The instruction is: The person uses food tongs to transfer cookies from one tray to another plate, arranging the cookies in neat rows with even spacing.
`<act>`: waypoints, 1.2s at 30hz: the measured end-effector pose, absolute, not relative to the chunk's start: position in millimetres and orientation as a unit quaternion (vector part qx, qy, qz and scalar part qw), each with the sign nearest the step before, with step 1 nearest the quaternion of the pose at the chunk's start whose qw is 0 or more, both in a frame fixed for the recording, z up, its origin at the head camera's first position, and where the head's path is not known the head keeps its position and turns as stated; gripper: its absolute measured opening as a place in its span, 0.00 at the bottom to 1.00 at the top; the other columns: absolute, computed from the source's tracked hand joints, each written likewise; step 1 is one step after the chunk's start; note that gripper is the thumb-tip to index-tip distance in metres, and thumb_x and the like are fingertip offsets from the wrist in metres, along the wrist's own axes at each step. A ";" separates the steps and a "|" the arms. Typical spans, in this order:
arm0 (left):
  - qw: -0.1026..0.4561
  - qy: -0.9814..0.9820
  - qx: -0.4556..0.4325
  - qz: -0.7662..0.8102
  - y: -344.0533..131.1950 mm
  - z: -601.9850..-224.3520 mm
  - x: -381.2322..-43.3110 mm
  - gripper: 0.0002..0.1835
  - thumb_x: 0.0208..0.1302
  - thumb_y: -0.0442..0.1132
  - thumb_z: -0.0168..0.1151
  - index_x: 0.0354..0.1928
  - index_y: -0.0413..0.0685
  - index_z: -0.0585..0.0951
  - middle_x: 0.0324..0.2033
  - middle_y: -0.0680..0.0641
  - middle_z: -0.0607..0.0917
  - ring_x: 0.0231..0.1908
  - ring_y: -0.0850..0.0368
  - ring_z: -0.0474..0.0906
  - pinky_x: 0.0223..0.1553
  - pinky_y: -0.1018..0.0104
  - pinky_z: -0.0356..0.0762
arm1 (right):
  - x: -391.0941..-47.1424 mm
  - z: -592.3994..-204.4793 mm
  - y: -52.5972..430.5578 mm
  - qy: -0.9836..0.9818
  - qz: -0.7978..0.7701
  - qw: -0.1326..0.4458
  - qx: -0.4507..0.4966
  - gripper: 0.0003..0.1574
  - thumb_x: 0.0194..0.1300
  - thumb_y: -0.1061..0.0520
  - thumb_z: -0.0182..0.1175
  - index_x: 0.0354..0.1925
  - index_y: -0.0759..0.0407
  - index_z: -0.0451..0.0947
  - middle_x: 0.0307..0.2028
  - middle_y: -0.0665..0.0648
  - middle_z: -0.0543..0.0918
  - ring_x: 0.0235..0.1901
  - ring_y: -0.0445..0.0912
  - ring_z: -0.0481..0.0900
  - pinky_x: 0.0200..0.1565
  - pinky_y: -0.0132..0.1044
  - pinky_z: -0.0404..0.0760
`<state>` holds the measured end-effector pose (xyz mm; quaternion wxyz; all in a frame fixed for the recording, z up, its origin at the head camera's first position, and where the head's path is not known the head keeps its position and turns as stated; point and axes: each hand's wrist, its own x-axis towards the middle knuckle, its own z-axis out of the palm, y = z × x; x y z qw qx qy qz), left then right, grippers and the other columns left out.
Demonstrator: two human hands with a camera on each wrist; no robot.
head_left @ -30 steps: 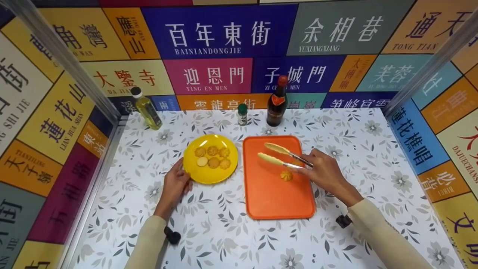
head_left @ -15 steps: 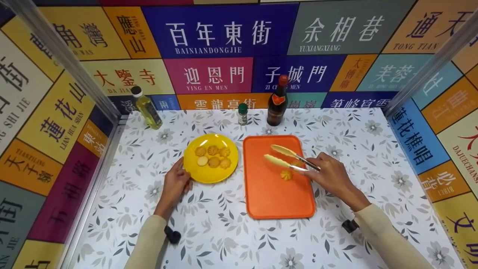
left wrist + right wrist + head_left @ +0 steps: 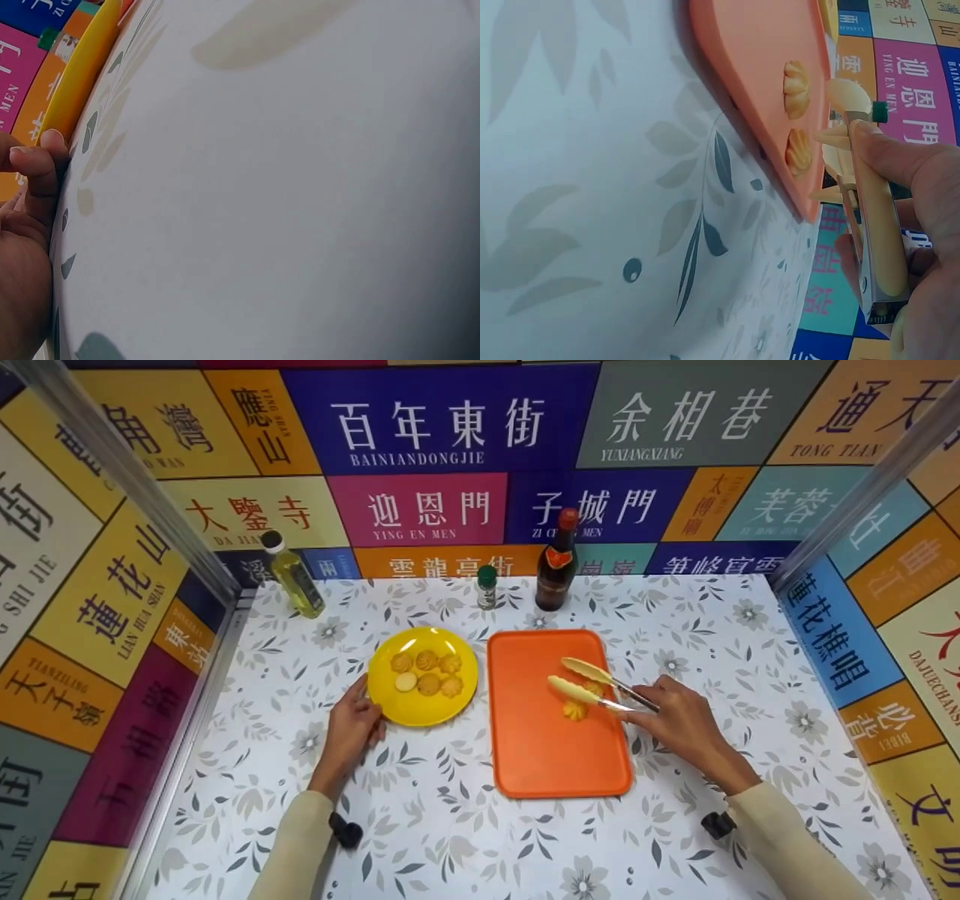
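Observation:
My left hand (image 3: 349, 731) holds the left rim of the yellow plate (image 3: 424, 712), with the thumb and fingertips right at its edge in the left wrist view. Several cookies (image 3: 427, 684) lie on that plate in two rows. My right hand (image 3: 679, 716) grips a pair of tongs (image 3: 574, 690) with cream-coloured tips and metal arms. The tips stand apart with nothing between them, close over the orange tray (image 3: 559, 757). Two piped cookies lie near the tray's right edge: a nearer one (image 3: 575, 710) and another (image 3: 799, 153) partly hidden under the tongs in the head view.
Along the back of the flower-patterned table (image 3: 435, 825) stand an oil bottle (image 3: 296, 581), a small green-capped shaker (image 3: 487, 587) and a dark red-capped bottle (image 3: 555, 566). Printed panels (image 3: 420, 424) enclose the back and sides.
My right hand and the tongs have moved right and toward me, bringing the tips nearer the two cookies. The second cookie has come partly into view. My left hand and the plate stay put.

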<state>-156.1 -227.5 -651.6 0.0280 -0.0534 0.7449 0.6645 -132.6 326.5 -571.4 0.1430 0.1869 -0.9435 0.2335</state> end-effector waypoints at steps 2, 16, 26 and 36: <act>0.030 0.746 -0.051 0.663 -227.7 -651.7 -156.3 0.39 0.79 0.32 0.59 0.88 0.52 0.60 0.28 0.33 0.84 0.15 0.53 0.73 0.16 0.67 0.73 | -130.6 -571.6 329.7 -0.944 0.235 0.139 0.184 0.30 0.55 0.52 0.88 0.53 0.62 0.94 0.28 0.56 0.75 0.24 0.41 0.65 0.24 0.36 0.66; 0.037 0.741 -0.064 0.668 -228.4 -650.6 -155.4 0.40 0.78 0.32 0.58 0.88 0.53 0.61 0.27 0.34 0.84 0.15 0.53 0.73 0.16 0.67 0.74 | -120.3 -568.1 348.7 -0.953 0.217 0.127 0.170 0.29 0.57 0.47 0.86 0.53 0.59 0.94 0.27 0.54 0.75 0.24 0.40 0.64 0.24 0.35 0.63; 0.038 0.743 -0.067 0.665 -227.7 -649.4 -155.1 0.40 0.78 0.33 0.59 0.88 0.54 0.60 0.27 0.34 0.84 0.16 0.53 0.73 0.16 0.67 0.73 | -113.8 -563.6 356.5 -0.960 0.199 0.105 0.169 0.29 0.61 0.47 0.84 0.54 0.61 0.93 0.29 0.52 0.73 0.25 0.42 0.64 0.25 0.35 0.63; 0.017 0.745 -0.049 0.665 -226.9 -650.0 -155.3 0.39 0.78 0.30 0.57 0.88 0.48 0.61 0.26 0.33 0.84 0.14 0.54 0.72 0.15 0.67 0.73 | -113.0 -560.8 357.4 -0.959 0.174 0.128 0.185 0.27 0.57 0.48 0.86 0.50 0.62 0.94 0.29 0.50 0.69 0.25 0.42 0.63 0.24 0.35 0.61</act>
